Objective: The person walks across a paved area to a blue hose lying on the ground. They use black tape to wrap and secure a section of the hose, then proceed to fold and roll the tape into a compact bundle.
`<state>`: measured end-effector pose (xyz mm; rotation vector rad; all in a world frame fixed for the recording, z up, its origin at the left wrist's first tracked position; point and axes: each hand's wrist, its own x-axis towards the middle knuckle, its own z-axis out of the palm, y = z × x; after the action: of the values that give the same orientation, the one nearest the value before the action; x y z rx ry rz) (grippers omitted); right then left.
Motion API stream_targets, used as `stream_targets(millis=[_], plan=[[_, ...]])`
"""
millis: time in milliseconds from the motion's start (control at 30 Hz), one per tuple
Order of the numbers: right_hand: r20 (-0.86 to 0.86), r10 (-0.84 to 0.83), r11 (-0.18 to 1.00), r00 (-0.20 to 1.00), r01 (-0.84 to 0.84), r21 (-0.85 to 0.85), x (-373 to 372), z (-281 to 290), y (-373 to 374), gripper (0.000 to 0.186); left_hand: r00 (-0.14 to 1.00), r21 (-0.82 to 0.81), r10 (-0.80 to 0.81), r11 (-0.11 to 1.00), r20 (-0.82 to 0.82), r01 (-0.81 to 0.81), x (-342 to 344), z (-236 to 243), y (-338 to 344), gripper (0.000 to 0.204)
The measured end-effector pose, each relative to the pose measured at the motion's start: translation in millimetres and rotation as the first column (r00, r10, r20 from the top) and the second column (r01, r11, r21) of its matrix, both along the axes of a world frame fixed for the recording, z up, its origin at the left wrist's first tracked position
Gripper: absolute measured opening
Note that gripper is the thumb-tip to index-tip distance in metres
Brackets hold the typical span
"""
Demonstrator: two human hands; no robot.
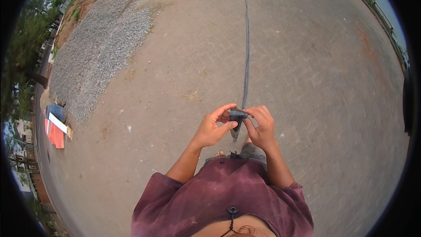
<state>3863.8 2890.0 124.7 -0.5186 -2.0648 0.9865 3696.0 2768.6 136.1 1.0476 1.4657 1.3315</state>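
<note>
In front of my waist, both hands are on a small dark grey, shiny piece (237, 115) that looks like folded thin plastic; its exact kind is too small to make out. My left hand (212, 127) curves round its left side, with thumb and forefinger gripping it. The thumb and fingers of my right hand (262, 128) pinch its right end. A darker pointed part hangs below it, between my hands. Just beyond, a long flat dark grey hose-like strip (247, 52) runs away over the ground; whether it joins the held piece is hard to see.
Brick paving (184, 61) spreads all round me. A grey gravel heap (103, 39) lies at the far left. Left of me stands a blue drum (57, 113) with orange cloth (54, 135) and a white board (58, 123) beside it. Trees (26, 57) line the left edge.
</note>
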Motion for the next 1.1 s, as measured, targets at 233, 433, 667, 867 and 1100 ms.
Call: stream_targets(millis=[233, 433, 667, 867, 1100], plan=[[-0.045, 0.185, 0.78, 0.982, -0.174, -0.601, 17.6, -26.3, 63.1, 0.025, 0.991, 0.061, 0.133, 0.99, -0.033, -0.13, 15.6, -9.2, 68.0, 0.038], [0.129, 0.073, 0.972, 0.989, -0.099, 0.212, 17.0, -12.3, 113.9, 0.053, 0.905, -0.041, 0.281, 0.958, 0.319, -0.283, 18.1, -13.5, 115.3, 0.035], [0.109, 0.119, 0.907, 0.987, -0.153, 0.392, -22.7, -21.0, 151.3, 0.039, 0.882, -0.138, 0.295, 0.955, 0.368, -0.262, -7.2, -9.6, 145.4, 0.062], [0.076, 0.057, 0.936, 0.995, -0.08, 0.343, -75.1, -25.9, 187.9, 0.032, 0.896, -0.036, 0.085, 0.996, 0.435, -0.077, -69.7, -14.4, 179.3, 0.069], [0.058, 0.079, 0.987, 0.995, -0.086, 0.134, -142.3, -22.2, 227.4, 0.023, 0.972, 0.153, -0.132, 0.983, 0.193, 0.103, -145.2, -16.7, 216.4, 0.072]])
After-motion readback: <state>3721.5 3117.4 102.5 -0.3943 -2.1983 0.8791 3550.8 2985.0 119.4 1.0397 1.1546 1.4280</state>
